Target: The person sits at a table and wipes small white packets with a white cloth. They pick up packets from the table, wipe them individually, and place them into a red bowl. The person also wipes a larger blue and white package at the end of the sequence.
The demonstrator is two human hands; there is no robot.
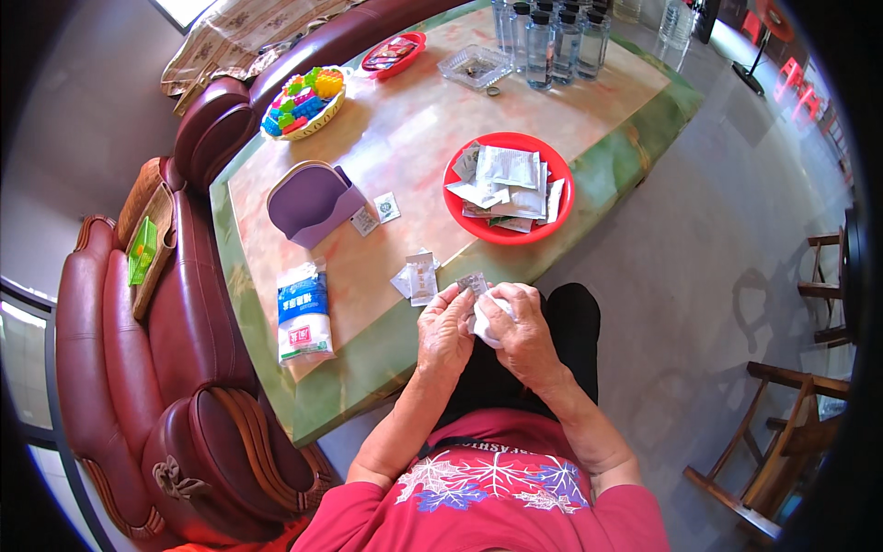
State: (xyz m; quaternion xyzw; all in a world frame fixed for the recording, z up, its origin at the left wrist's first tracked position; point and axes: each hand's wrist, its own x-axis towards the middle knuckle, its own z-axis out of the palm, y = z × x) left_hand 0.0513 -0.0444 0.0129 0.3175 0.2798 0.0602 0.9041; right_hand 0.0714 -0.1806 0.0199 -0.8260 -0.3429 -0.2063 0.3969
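My left hand [445, 327] and my right hand [524, 331] meet above my lap at the table's near edge. Between the fingertips of both sits a small grey sachet [474, 282]. My right hand also closes around a crumpled white wrapper [486, 322]. Just left of my hands, two small white sachets [418, 276] lie on the table [405, 129]. Further out stands a red plate [509, 232] piled with several white sachets.
A purple holder [311, 201], a blue-and-white plastic pack [303, 316], a bowl of coloured toy bricks [303, 99], a small red dish [394, 53], a clear tray [474, 66] and water bottles [552, 32] stand on the table. A dark red sofa [184, 368] runs along its left. Wooden chairs [782, 442] stand at right.
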